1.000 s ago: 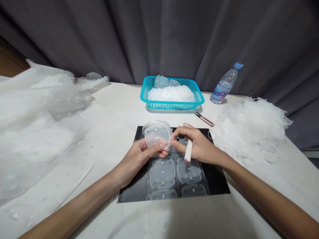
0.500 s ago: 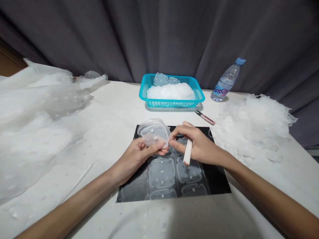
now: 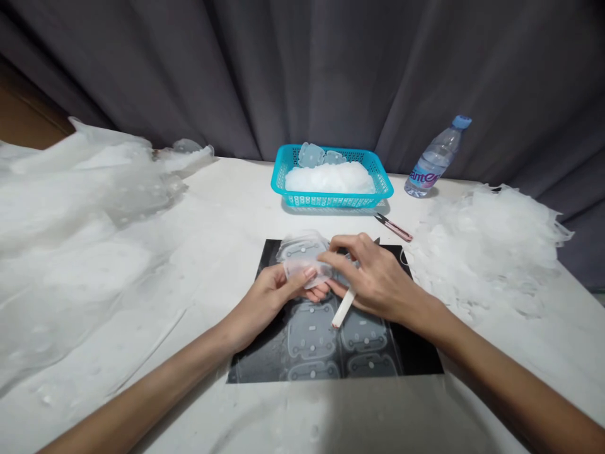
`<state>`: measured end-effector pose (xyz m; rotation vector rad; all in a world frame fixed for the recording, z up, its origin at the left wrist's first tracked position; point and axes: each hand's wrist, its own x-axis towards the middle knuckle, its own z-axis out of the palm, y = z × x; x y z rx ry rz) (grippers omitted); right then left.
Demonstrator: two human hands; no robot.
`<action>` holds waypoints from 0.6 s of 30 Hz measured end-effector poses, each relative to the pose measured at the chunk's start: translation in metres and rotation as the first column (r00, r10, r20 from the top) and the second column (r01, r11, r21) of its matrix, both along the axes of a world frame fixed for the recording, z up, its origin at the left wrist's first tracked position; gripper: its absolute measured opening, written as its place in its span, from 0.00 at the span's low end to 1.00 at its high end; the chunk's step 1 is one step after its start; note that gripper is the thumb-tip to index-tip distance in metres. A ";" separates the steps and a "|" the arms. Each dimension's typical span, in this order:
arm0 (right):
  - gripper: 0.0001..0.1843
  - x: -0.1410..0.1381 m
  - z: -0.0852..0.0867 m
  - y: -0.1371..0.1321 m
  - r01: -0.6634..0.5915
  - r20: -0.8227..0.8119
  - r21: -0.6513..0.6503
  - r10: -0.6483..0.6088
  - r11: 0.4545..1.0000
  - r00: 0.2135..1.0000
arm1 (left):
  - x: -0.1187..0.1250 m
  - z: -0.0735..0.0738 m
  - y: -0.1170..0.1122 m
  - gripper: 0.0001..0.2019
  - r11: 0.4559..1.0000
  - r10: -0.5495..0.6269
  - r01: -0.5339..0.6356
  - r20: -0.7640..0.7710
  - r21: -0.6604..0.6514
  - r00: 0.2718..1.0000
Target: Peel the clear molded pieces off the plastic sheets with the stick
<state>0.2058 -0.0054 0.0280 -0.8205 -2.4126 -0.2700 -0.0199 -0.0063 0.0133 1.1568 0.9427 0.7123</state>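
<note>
My left hand (image 3: 274,295) is closed on a clear, rounded-square plastic piece (image 3: 302,255), held just above a black mat (image 3: 416,356). My right hand (image 3: 373,277) grips a thin white pen-like tool (image 3: 343,308) in its palm, tip pointing down-left, while its fingers reach over and touch the same plastic piece. Under both hands a clear moulded sheet (image 3: 321,340) with several similar rounded-square shapes lies on the mat.
A turquoise basket (image 3: 378,183) of clear plastic pieces stands at the back. Small pink-handled snips (image 3: 394,227) lie beside it, and a water bottle (image 3: 435,161) leans at the back right. Piles of clear plastic scrap lie right (image 3: 491,233) and left (image 3: 80,214).
The plastic piece has come down closer to the mat. My right hand has shifted left over it, and the white tool has tilted from near upright to slanting.
</note>
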 end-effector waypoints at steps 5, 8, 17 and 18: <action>0.13 0.002 -0.008 0.004 -0.054 0.085 0.087 0.047 0.995 0.995 | -0.007 0.007 0.000 0.27 0.998 -0.053 0.056 -0.098 0.029 0.994; 0.12 0.006 -0.008 0.006 0.011 0.008 -0.023 -0.011 1.000 1.000 | -0.019 0.014 0.005 0.27 0.995 0.080 -0.064 -0.212 0.081 0.974; 0.10 -0.001 -0.019 0.005 0.006 -0.152 -0.176 -0.033 0.984 0.988 | -0.027 0.011 0.009 0.18 0.937 0.209 -0.093 -0.328 0.336 0.921; 0.09 -0.002 -0.019 0.004 0.015 -0.154 -0.181 -0.043 0.983 0.987 | -0.026 0.010 0.008 0.17 0.933 0.210 -0.089 -0.328 0.348 0.921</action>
